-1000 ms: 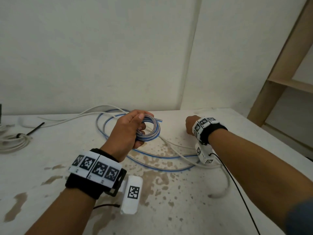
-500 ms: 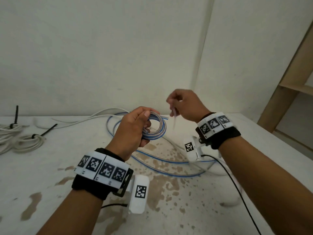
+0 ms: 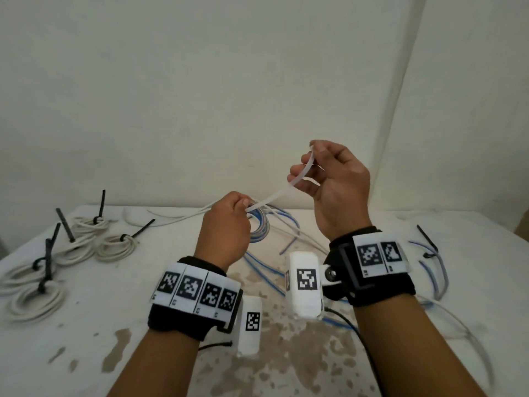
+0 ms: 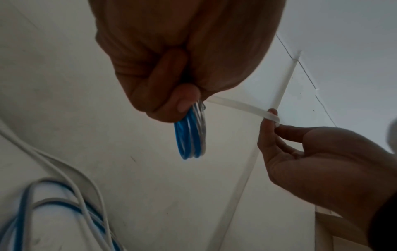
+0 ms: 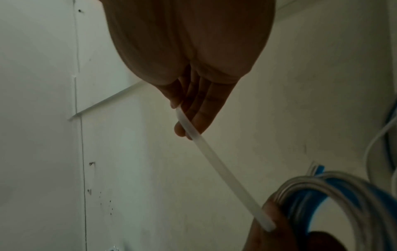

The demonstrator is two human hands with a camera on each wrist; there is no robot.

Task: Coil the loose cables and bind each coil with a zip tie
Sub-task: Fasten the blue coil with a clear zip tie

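Note:
My left hand (image 3: pixel 242 209) grips a small coil of blue-and-clear cable (image 3: pixel 260 228) above the table; in the left wrist view the fingers curl round the coil (image 4: pixel 190 135). My right hand (image 3: pixel 306 173), higher and to the right, pinches a translucent white zip tie (image 3: pixel 274 197) between thumb and fingers. The tie (image 5: pixel 219 164) slants down from the right hand's fingers (image 5: pixel 193 117) to the left thumb, where its lower end touches the coil (image 5: pixel 343 195). From the coil, the rest of the cable trails onto the table (image 3: pixel 372 368).
Several white cable coils bound with black zip ties (image 3: pixel 86 233) (image 3: pixel 117 246) (image 3: pixel 31 299) lie at the left. Loose blue and white cable (image 3: pixel 263 267) snakes under my wrists. A blue cable with a black tie (image 3: pixel 429 253) lies at the right. A wall stands behind.
My right hand rose from the table holding the white zip tie and brought it over to the coil. The left hand kept its grip on the coil and lifted slightly.

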